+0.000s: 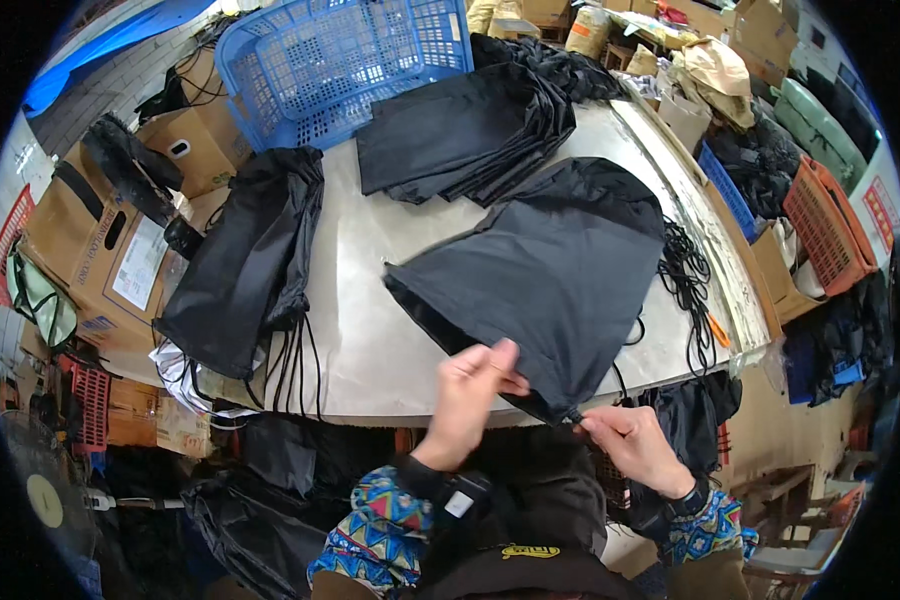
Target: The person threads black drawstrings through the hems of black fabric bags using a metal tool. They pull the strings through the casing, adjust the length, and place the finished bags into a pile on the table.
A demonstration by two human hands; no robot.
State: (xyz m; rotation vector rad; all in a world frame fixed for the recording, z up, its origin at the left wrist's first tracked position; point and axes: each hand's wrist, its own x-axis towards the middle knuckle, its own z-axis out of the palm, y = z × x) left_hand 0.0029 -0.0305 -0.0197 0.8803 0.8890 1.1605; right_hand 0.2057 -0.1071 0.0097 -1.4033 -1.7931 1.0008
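A black drawstring bag [560, 270] lies spread on the table in front of me, its open edge toward the lower left. My right hand [635, 445] pinches the bag's near corner at the table's front edge. Just left of that corner, my left hand [470, 395] is raised over the bag's edge with fingers curled in; whatever is between them is too small to make out. Black cords [687, 285] lie in a loose bundle right of the bag.
Stacked black bags [460, 130] lie farther back on the pale table [355, 250], by a blue plastic basket [345, 60]. More bags with hanging cords [245, 260] rest at the left edge, beside cardboard boxes [100, 250]. An orange tool [718, 330] lies right of the cords.
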